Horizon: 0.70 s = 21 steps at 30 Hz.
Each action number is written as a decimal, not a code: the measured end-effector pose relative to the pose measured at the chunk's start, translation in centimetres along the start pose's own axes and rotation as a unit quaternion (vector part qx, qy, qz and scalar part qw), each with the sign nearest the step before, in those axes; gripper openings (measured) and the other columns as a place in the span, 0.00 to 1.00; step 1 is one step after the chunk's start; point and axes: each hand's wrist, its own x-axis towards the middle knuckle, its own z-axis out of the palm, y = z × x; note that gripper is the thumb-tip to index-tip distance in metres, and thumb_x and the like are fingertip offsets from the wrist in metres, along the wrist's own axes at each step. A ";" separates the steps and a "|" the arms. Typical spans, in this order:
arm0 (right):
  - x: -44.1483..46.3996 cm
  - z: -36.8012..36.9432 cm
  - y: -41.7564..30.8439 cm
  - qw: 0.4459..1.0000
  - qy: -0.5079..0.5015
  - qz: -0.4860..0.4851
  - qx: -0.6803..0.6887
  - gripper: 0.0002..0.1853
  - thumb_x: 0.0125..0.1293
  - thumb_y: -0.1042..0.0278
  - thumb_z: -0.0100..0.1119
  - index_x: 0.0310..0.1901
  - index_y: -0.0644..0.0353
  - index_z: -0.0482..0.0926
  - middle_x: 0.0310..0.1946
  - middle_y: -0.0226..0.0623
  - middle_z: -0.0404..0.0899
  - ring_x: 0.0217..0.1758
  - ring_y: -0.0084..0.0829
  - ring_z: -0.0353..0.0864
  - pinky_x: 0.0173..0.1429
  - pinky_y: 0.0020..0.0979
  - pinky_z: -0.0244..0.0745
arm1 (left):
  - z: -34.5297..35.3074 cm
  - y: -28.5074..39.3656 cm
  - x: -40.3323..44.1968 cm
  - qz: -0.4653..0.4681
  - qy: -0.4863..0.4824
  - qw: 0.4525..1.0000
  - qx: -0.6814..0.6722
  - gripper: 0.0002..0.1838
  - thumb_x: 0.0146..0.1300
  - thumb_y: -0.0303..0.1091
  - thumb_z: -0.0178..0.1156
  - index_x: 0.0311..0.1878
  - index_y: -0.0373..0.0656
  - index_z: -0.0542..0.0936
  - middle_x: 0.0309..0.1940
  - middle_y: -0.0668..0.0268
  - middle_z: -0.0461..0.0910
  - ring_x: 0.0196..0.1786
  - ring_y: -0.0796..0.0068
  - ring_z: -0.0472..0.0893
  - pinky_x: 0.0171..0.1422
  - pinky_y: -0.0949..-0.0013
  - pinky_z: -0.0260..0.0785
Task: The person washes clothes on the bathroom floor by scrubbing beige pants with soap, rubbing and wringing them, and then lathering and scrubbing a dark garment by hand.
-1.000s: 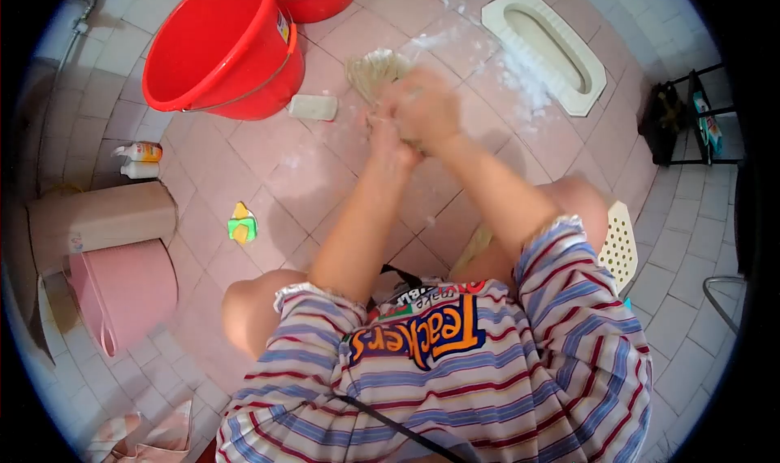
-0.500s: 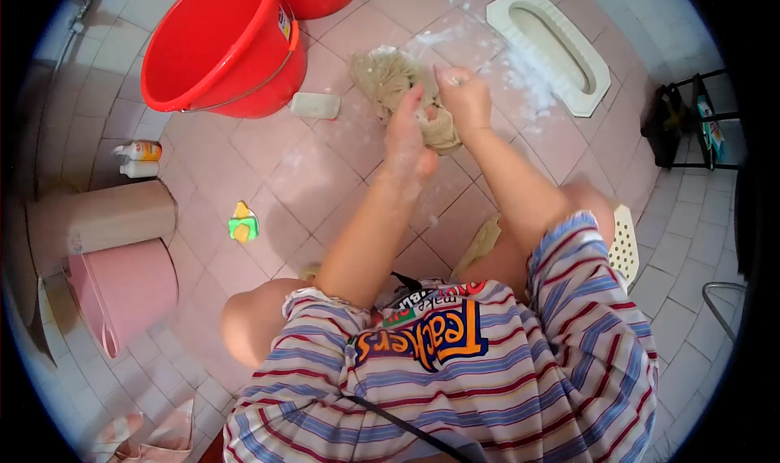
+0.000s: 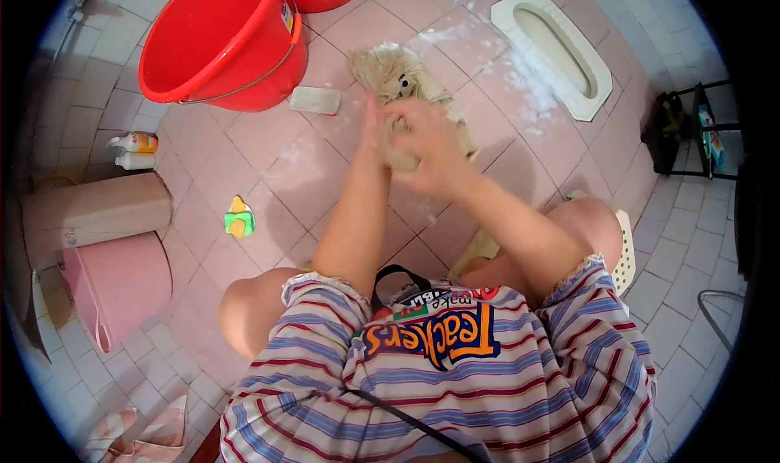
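At upper left, a red bucket (image 3: 268, 81) is cut off by the frame. The left hand (image 3: 372, 134) is blurred, fingers extended; its grip cannot be told. Between the hands and spread on the floor (image 3: 301, 186) beyond, beige cloth (image 3: 382, 69) looks soft, limp, perhaps slippery, best held by its bunched folds. The right hand (image 3: 435, 150) curls around one fold, hiding part. Far right, the contents of a black rack (image 3: 696, 121) are unclear.

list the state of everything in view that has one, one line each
beige cloth: crumpled, part bunched, part on the floor
left hand: fingers extended
right hand: curled over the cloth
larger red bucket: open, handle lowered
squat toilet: uncovered
white residue: scattered beside toilet
white block: lying down
pink and white cloth: rumpled
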 end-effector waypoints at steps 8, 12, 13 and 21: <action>2.8 -2.0 5.9 0.842 0.073 0.480 0.237 0.12 0.54 0.63 0.66 0.32 0.62 0.78 0.35 0.41 0.79 0.44 0.42 0.79 0.53 0.44 0.71 | 3.0 -4.0 1.9 0.001 0.057 0.991 -0.118 0.17 0.65 0.47 0.54 0.45 0.44 0.73 0.39 0.63 0.78 0.41 0.65 0.79 0.46 0.58 0.72; 1.9 0.1 4.4 0.940 0.131 0.306 0.073 0.13 0.54 0.62 0.66 0.34 0.62 0.79 0.30 0.41 0.81 0.35 0.40 0.81 0.46 0.39 0.75 | 6.1 -0.9 -0.6 0.007 0.180 0.983 -0.040 0.15 0.63 0.46 0.56 0.40 0.44 0.75 0.37 0.64 0.79 0.40 0.65 0.79 0.46 0.59 0.72; 1.2 1.2 3.6 0.984 0.133 0.111 0.040 0.13 0.53 0.62 0.67 0.33 0.63 0.78 0.27 0.42 0.80 0.31 0.39 0.79 0.40 0.36 0.75 | 2.8 -0.6 1.1 0.012 0.181 0.983 -0.041 0.15 0.63 0.46 0.56 0.40 0.44 0.75 0.37 0.64 0.79 0.40 0.65 0.79 0.46 0.59 0.72; 1.9 -0.9 6.2 0.905 0.075 0.407 0.101 0.16 0.51 0.62 0.63 0.39 0.62 0.78 0.29 0.50 0.78 0.35 0.51 0.78 0.41 0.44 0.75 | 5.6 -3.6 0.0 0.031 0.183 0.983 -0.002 0.18 0.59 0.49 0.59 0.41 0.43 0.76 0.34 0.65 0.78 0.38 0.64 0.78 0.43 0.61 0.73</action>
